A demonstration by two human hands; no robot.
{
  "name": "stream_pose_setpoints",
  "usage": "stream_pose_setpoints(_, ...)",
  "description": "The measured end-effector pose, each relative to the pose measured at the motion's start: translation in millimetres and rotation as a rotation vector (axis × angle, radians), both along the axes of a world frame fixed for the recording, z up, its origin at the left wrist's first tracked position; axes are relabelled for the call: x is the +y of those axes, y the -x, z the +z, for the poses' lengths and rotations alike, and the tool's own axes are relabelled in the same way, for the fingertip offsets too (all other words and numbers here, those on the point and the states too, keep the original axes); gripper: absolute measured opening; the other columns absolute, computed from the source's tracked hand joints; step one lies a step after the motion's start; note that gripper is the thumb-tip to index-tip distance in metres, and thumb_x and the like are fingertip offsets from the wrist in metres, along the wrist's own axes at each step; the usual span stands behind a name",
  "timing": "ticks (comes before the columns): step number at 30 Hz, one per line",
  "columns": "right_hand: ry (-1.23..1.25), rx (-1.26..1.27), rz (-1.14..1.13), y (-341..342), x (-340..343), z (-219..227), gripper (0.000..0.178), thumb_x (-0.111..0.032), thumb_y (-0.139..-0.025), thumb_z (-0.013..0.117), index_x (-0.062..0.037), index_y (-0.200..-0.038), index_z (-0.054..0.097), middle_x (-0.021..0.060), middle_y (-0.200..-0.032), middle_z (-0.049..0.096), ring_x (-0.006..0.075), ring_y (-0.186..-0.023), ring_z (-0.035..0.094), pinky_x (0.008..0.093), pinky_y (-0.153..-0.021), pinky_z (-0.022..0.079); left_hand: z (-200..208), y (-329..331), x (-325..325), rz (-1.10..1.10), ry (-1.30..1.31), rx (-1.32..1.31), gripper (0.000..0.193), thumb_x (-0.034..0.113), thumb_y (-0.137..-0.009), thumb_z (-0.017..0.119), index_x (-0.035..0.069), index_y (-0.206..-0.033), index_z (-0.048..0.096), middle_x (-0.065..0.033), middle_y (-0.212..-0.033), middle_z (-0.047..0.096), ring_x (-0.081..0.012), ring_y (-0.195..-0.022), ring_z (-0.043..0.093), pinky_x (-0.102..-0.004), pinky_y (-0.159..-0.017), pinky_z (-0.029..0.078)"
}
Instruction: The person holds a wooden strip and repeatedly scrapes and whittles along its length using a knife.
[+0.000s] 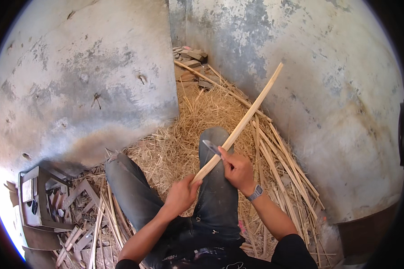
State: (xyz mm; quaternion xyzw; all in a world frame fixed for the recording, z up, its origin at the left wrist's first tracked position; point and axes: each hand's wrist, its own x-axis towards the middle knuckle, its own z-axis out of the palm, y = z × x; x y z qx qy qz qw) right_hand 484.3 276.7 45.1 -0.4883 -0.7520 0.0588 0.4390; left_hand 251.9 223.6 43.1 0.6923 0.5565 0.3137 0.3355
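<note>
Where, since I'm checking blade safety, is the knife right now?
In the head view's middle, the knife is in the right hand, its blade jutting left of the wooden strip, over the right knee.

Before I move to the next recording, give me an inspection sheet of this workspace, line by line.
Surface: straw-like shavings spread over much of the floor.
Work things: long pale wooden strip, slanting over the right knee; knife, its blade at the strip.
Clutter: loose strips at right; scrap wood at lower left.
Hands: left hand grips the strip's near end; right hand holds the knife.
Cables: nothing seen.
Surroundings: stained, worn walls.
</note>
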Motion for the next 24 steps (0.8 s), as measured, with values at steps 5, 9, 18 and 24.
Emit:
stream_pose_setpoints(5, 0.02, -0.036, -0.03, -1.1, -11.9, -4.3, 0.041, -0.006, -0.093, 0.07, -0.0134, -0.133, 0.075, 0.0145, -0.071, 0.061, 0.0302, -0.057, 0.059, 0.0393, -0.055, 0.048, -1.8, -24.5, 28.1, -0.046, 0.025, -0.068, 0.026, 0.025, -0.104, 0.066, 0.0, -0.105, 0.07, -0.0133, -0.073, 0.068, -0.0269, -0.063, 0.068, -0.0402, -0.061, 0.05)
stream_pose_setpoints(9, 0.221, 0.213, 0.114, -21.5, -10.2, -12.7, 0.035, -0.008, -0.099, 0.067, -0.0076, -0.134, 0.073, 0.0065, -0.069, 0.061, 0.0179, -0.057, 0.057, 0.0336, -0.055, 0.046, -11.6, -18.9, 26.3, -0.126, 0.205, -0.288, 0.027, 0.027, -0.109, 0.06, 0.001, -0.11, 0.069, -0.0038, -0.071, 0.065, -0.0128, -0.058, 0.061, -0.0316, -0.055, 0.046)
stream_pose_setpoints(18, 0.496, 1.019, 0.148, -7.8, -46.8, -20.4, 0.053, -0.01, -0.097, 0.073, 0.0045, -0.146, 0.058, -0.006, -0.075, 0.056, 0.0014, -0.061, 0.048, 0.0194, -0.056, 0.039, 4.9, -1.2, -1.3, -0.148, 0.573, -0.852, 0.032, 0.031, -0.115, 0.049, 0.002, -0.122, 0.06, -0.0001, -0.069, 0.054, -0.0056, -0.05, 0.045, -0.0219, -0.047, 0.036)
stream_pose_setpoints(24, 0.333, 0.542, 0.148, 44.0, -70.3, 34.8, 0.043, -0.018, -0.082, 0.092, 0.0026, -0.116, 0.074, 0.0031, -0.079, 0.068, 0.0081, -0.068, 0.06, 0.024, -0.064, 0.049, 44.3, -33.5, 11.1, 0.098, -0.401, -0.966, 0.027, 0.032, -0.115, 0.046, 0.006, -0.124, 0.048, -0.0072, -0.076, 0.057, -0.0125, -0.058, 0.054, -0.026, -0.052, 0.047)
